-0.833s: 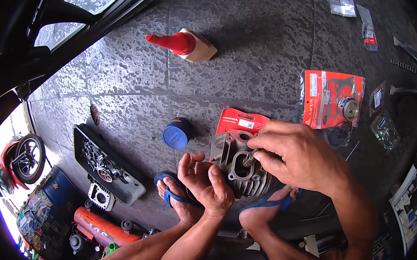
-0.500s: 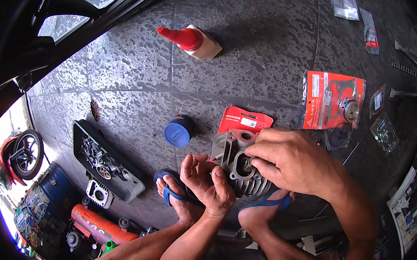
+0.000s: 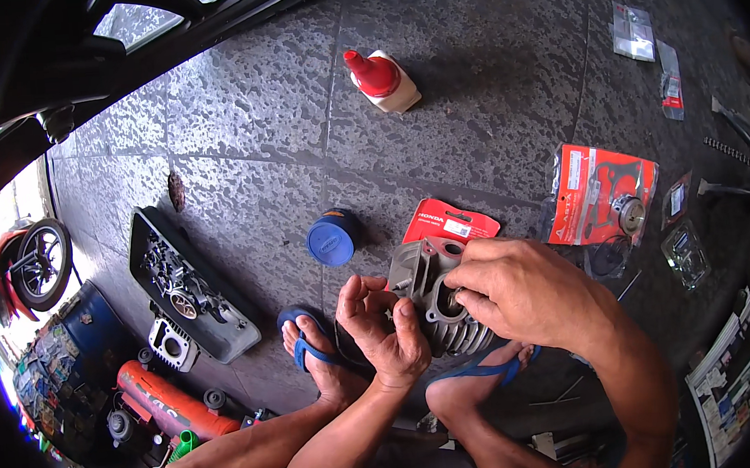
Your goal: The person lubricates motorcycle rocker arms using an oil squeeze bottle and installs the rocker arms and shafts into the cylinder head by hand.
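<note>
A finned grey metal engine cylinder head [image 3: 424,270] sits between my hands, overlapping the near side of a red parts card [image 3: 430,220]. My right hand [image 3: 527,297] comes over it from the right, thumb and index finger pinched at the round opening in its face. What those fingertips hold, if anything, is too small and hidden to make out. My left hand [image 3: 388,337] stays by the left side of the cylinder head, palm turned up, thumb raised and fingers loosely bent apart. Nothing shows in its palm.
A blue-lidded tub [image 3: 332,240] and a white bottle with red cap [image 3: 386,84] stand ahead. On the left lies a dark tray [image 3: 241,335] of metal parts beside a cylinder block [image 3: 172,345]. A bagged gasket kit [image 3: 577,194] lies right. My sandalled feet flank the work.
My view has shifted slightly, so the floor items sit a little differently in it. Both hands keep nearly the same pose at the cylinder head, the right still pinching at the opening.
</note>
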`<state>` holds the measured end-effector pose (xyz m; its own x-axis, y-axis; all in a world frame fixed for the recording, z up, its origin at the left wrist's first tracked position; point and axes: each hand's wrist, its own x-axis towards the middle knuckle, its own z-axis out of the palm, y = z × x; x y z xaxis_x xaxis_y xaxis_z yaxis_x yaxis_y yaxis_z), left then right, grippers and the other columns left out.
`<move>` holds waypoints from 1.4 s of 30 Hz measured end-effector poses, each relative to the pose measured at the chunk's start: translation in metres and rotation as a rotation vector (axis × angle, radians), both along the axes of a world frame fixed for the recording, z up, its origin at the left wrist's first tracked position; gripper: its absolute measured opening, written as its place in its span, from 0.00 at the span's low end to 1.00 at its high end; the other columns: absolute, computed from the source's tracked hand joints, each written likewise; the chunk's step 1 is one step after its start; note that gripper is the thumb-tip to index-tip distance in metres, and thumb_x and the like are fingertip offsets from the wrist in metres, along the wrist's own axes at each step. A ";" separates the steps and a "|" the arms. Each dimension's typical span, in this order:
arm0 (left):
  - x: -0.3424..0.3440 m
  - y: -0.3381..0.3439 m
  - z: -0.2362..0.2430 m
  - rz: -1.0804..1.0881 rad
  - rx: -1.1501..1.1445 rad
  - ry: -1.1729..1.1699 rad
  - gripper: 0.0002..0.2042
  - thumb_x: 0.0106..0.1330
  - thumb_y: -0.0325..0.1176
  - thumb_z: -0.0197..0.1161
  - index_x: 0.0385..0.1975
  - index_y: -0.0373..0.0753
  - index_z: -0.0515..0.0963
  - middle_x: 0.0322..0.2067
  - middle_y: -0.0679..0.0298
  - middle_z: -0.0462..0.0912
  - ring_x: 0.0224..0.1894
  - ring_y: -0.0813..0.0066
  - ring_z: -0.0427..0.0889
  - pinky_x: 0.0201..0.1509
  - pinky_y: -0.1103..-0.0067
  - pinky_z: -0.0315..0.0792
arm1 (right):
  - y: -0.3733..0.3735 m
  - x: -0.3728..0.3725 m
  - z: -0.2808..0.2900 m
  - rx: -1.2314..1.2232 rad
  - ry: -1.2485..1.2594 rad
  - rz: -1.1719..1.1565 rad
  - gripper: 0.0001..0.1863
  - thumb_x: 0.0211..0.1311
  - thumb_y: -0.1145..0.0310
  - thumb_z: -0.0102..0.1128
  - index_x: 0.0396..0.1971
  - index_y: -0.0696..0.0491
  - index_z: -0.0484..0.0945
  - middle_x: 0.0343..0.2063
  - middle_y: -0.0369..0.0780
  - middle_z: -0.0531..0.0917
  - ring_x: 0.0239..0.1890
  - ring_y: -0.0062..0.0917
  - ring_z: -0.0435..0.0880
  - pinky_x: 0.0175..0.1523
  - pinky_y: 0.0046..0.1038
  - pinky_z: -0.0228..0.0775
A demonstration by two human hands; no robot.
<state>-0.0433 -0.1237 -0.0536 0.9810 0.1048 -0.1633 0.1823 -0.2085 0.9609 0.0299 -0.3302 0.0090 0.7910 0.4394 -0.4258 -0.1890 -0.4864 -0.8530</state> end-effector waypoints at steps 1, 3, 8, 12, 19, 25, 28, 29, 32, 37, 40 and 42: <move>0.000 0.000 0.000 -0.008 0.003 -0.003 0.30 0.66 0.29 0.60 0.65 0.37 0.52 0.49 0.56 0.66 0.34 0.80 0.69 0.38 0.84 0.66 | 0.000 0.000 0.000 -0.007 0.015 0.014 0.05 0.56 0.73 0.60 0.29 0.59 0.79 0.29 0.47 0.80 0.33 0.42 0.83 0.40 0.40 0.76; 0.000 0.000 0.000 -0.009 0.000 0.004 0.30 0.66 0.29 0.60 0.65 0.37 0.52 0.49 0.56 0.66 0.33 0.80 0.68 0.37 0.84 0.66 | 0.002 0.000 0.000 -0.019 0.031 0.037 0.06 0.57 0.72 0.60 0.29 0.59 0.80 0.29 0.47 0.80 0.34 0.42 0.83 0.41 0.40 0.76; 0.000 -0.001 0.001 -0.007 0.009 0.007 0.30 0.66 0.29 0.60 0.65 0.36 0.53 0.49 0.55 0.66 0.32 0.81 0.68 0.35 0.84 0.66 | 0.006 -0.003 -0.004 -0.027 0.035 0.077 0.06 0.57 0.71 0.59 0.29 0.59 0.80 0.29 0.48 0.80 0.35 0.42 0.82 0.43 0.40 0.75; 0.002 0.000 0.001 -0.008 0.014 0.002 0.30 0.64 0.27 0.60 0.64 0.35 0.54 0.48 0.55 0.67 0.30 0.81 0.68 0.35 0.84 0.66 | 0.006 0.000 0.001 -0.025 0.059 0.079 0.06 0.57 0.72 0.58 0.29 0.59 0.80 0.29 0.48 0.79 0.35 0.43 0.81 0.43 0.41 0.74; 0.002 0.000 0.001 -0.005 0.065 0.002 0.31 0.62 0.26 0.62 0.63 0.34 0.55 0.46 0.56 0.69 0.27 0.81 0.68 0.33 0.84 0.66 | 0.008 0.002 0.001 -0.021 0.083 0.036 0.04 0.55 0.75 0.59 0.28 0.59 0.79 0.28 0.47 0.77 0.34 0.43 0.81 0.42 0.41 0.73; 0.001 0.000 0.005 -0.004 0.025 0.069 0.29 0.66 0.31 0.61 0.64 0.35 0.55 0.48 0.57 0.67 0.35 0.81 0.70 0.41 0.85 0.65 | 0.013 0.002 0.002 -0.027 0.072 0.034 0.04 0.55 0.75 0.60 0.28 0.60 0.79 0.28 0.48 0.78 0.35 0.44 0.80 0.42 0.42 0.73; 0.001 0.000 0.005 -0.004 0.018 0.077 0.29 0.67 0.31 0.60 0.64 0.35 0.55 0.48 0.57 0.67 0.36 0.81 0.70 0.41 0.85 0.65 | 0.014 0.002 0.002 -0.065 0.122 -0.008 0.05 0.56 0.73 0.60 0.28 0.61 0.79 0.29 0.49 0.78 0.35 0.45 0.80 0.42 0.42 0.73; 0.000 0.000 0.005 -0.005 0.016 0.076 0.29 0.67 0.31 0.60 0.64 0.35 0.55 0.48 0.57 0.67 0.36 0.81 0.70 0.41 0.85 0.65 | 0.013 0.001 0.002 -0.068 0.122 -0.009 0.05 0.56 0.73 0.60 0.28 0.61 0.79 0.29 0.49 0.78 0.35 0.45 0.80 0.42 0.42 0.73; 0.000 -0.001 0.005 -0.014 0.025 0.072 0.29 0.67 0.30 0.60 0.64 0.35 0.55 0.48 0.57 0.67 0.35 0.81 0.70 0.41 0.85 0.65 | 0.011 -0.001 -0.001 -0.090 0.124 0.000 0.06 0.57 0.72 0.61 0.27 0.61 0.79 0.29 0.49 0.79 0.35 0.45 0.80 0.43 0.42 0.73; 0.000 -0.002 0.005 -0.012 0.021 0.066 0.28 0.67 0.31 0.59 0.64 0.35 0.55 0.48 0.57 0.67 0.35 0.81 0.69 0.40 0.85 0.65 | 0.011 -0.003 -0.004 -0.089 0.093 -0.008 0.07 0.56 0.72 0.61 0.26 0.61 0.79 0.28 0.50 0.79 0.34 0.45 0.81 0.43 0.43 0.73; 0.002 -0.002 0.006 -0.017 0.020 0.071 0.28 0.68 0.31 0.59 0.64 0.35 0.55 0.48 0.57 0.67 0.35 0.81 0.69 0.40 0.85 0.65 | 0.012 -0.002 -0.003 -0.080 0.088 -0.010 0.06 0.56 0.73 0.61 0.25 0.61 0.79 0.28 0.50 0.79 0.34 0.45 0.81 0.43 0.43 0.73; 0.002 -0.001 0.006 -0.016 0.024 0.070 0.28 0.68 0.31 0.59 0.64 0.35 0.55 0.48 0.57 0.67 0.36 0.81 0.69 0.40 0.85 0.65 | 0.012 -0.001 -0.004 -0.083 0.099 -0.002 0.06 0.56 0.73 0.61 0.26 0.61 0.80 0.28 0.49 0.79 0.35 0.45 0.81 0.43 0.42 0.73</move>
